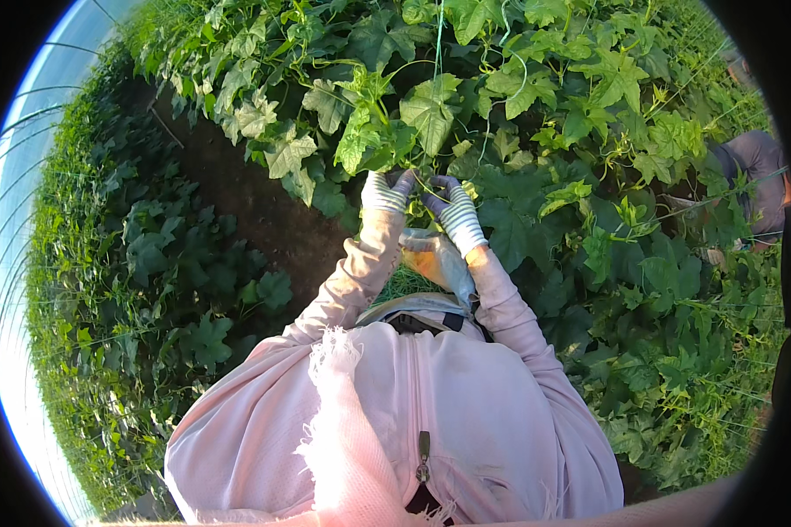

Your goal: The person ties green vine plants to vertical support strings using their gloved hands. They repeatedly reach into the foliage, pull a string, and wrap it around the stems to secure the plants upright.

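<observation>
My left hand (389, 190), in a striped glove with grey fingers, is at a climbing vine's stem (423, 184), its fingertips closed around the stem under a leafy shoot (369, 125). Close on the other side, my right hand (456, 209), gloved alike, has its fingers curled by the same stem; leaves and shadow hide whether they pinch it. A green support string (439, 53) hangs down to the vine from above. Below my hands, a pale bag (460, 280) at my waist lies open, with a heap of green twine (409, 282) in it.
Dense vine rows stand ahead, to the right (672, 283) and to the left (151, 244). A bare soil path (263, 204) runs between the rows on the left. Beyond it are the hoops of a plastic tunnel (20, 151). Another person (758, 178) is partly visible among the plants at far right.
</observation>
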Demonstrator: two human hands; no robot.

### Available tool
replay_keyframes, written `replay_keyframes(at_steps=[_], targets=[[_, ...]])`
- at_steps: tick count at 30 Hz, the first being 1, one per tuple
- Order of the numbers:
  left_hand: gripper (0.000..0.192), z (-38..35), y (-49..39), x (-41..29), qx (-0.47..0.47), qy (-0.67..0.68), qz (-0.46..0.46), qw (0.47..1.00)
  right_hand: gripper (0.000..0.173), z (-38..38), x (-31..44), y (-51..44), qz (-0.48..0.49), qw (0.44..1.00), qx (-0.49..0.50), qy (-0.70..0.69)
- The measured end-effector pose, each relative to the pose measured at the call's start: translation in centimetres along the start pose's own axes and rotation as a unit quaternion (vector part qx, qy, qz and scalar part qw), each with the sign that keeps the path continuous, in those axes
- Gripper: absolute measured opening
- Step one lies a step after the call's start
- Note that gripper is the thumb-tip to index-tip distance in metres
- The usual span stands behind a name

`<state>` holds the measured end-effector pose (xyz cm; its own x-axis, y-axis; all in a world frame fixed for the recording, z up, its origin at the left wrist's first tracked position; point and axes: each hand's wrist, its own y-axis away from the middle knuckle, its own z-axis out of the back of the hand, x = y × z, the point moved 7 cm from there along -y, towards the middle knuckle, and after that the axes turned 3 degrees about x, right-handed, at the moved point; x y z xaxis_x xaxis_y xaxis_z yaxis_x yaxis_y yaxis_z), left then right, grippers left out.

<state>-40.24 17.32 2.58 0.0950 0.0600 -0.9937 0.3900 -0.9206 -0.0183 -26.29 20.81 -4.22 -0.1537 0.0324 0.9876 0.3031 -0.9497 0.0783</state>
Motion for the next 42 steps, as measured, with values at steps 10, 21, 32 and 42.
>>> replay_keyframes(at_steps=[10,21,32,42], targets=[[0.026,0.9,-1.8,3.0,0.079,0.080,0.037,0.993,0.030,1.9,4.0,-2.5,0.161,0.980,0.090,0.073],[0.025,1.8,0.8,-0.2,0.155,0.072,-0.016,0.985,0.021,-2.4,4.3,-3.9,-0.072,0.904,0.422,0.027],[0.020,2.3,-0.5,-2.8,0.078,0.113,-0.056,0.989,0.014,12.5,12.3,-0.3,0.100,0.902,-0.207,0.365],[0.032,-4.7,-2.0,1.0,0.192,0.189,0.013,0.963,0.035,4.0,15.6,3.3,0.301,0.917,0.010,0.262]])
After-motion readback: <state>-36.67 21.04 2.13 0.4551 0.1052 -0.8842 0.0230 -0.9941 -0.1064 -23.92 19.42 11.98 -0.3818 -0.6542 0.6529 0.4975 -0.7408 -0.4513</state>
